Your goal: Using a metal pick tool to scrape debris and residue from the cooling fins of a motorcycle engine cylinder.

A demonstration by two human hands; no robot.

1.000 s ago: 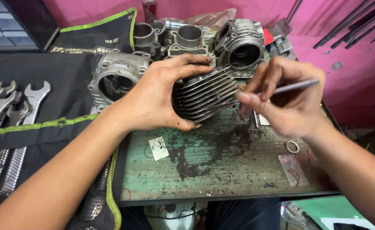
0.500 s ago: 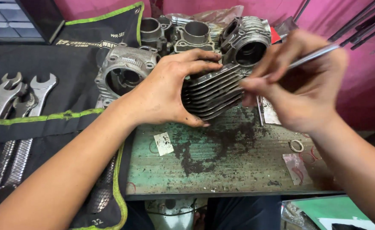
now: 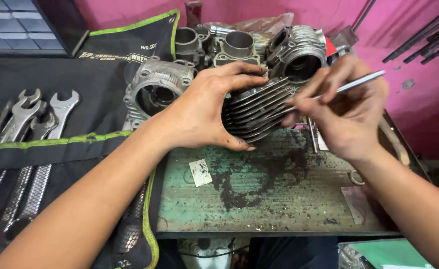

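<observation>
Finned cylinder block (image 3: 257, 112) lies on its side on the stained green worktop (image 3: 279, 199), in front of other engine castings (image 3: 154, 89). Left hand (image 3: 204, 109) grips it from above, fingers wrapped over the fins. Right hand (image 3: 344, 114) pinches a thin metal rod (image 3: 359, 82), its tip at the fins. Wrenches (image 3: 25, 124) sit in a black roll far left.

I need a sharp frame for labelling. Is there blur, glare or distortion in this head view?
Head view: mostly sharp, with even light and soft shadows. The cylinder fins show mild shine, not blown out. The thin rod in the right hand is slightly soft. The left hand is crisp. The forearms stretch wide toward the lower corners, and the wrenches bend a little near the left edge.
</observation>
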